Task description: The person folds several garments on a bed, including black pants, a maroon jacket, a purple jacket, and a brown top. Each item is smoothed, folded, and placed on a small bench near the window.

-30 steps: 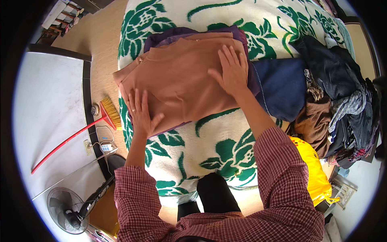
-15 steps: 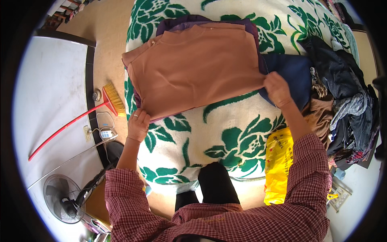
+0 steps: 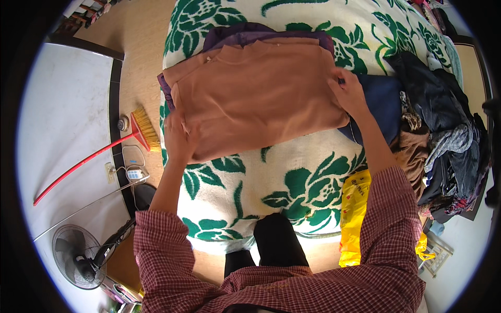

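Note:
A brown high-necked top (image 3: 261, 99) lies folded into a wide rectangle on the bed, its collar toward the far side. Beneath it, purple garments (image 3: 240, 35) stick out at the far edge and on the left. My left hand (image 3: 180, 140) is at the near left edge of the top, thumb and fingers gathered on the cloth. At the right edge, my right hand (image 3: 348, 91) bends its fingers onto the fabric, with a small gap between thumb and forefinger. A dark blue garment (image 3: 380, 101) lies just right of the top, partly behind my right wrist.
The bed wears a cream blanket (image 3: 308, 193) with green flowers. A heap of dark clothes (image 3: 443, 115) lies on the right, and a yellow plastic bag (image 3: 356, 219) near my right forearm. On the left are a red-handled broom (image 3: 141, 130) and a fan (image 3: 78, 255).
My right hand has moved up along the top's right edge, away from the near corner. My left hand has shifted slightly farther up the left edge. The top lies slightly nearer me.

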Demonstrator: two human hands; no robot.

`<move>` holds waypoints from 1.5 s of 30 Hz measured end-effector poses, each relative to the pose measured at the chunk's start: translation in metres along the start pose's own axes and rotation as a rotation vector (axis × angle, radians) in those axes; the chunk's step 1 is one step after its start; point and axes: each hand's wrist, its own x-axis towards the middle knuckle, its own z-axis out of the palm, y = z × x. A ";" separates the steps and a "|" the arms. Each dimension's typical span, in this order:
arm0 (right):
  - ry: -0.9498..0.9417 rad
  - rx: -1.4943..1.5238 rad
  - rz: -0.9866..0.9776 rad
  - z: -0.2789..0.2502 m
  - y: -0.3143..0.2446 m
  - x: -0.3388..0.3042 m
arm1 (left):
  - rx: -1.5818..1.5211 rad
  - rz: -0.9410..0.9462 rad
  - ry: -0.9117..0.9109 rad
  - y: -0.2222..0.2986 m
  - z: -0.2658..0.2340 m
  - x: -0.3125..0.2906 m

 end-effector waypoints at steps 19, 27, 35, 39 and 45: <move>0.049 -0.344 0.221 0.059 -0.001 0.108 | 0.137 -0.366 -0.154 -0.048 0.047 0.087; 0.435 -0.089 0.113 0.055 0.007 0.117 | -0.316 -0.824 0.111 -0.048 0.019 0.101; 0.353 -0.393 -0.363 0.119 -0.077 0.069 | 0.249 -0.087 0.136 0.053 0.072 0.057; 0.038 -0.427 -0.432 0.123 -0.070 0.045 | 0.499 0.040 -0.218 0.055 0.075 0.016; -0.019 -0.410 -0.060 0.092 -0.006 0.064 | 0.464 0.071 -0.242 0.010 0.056 -0.019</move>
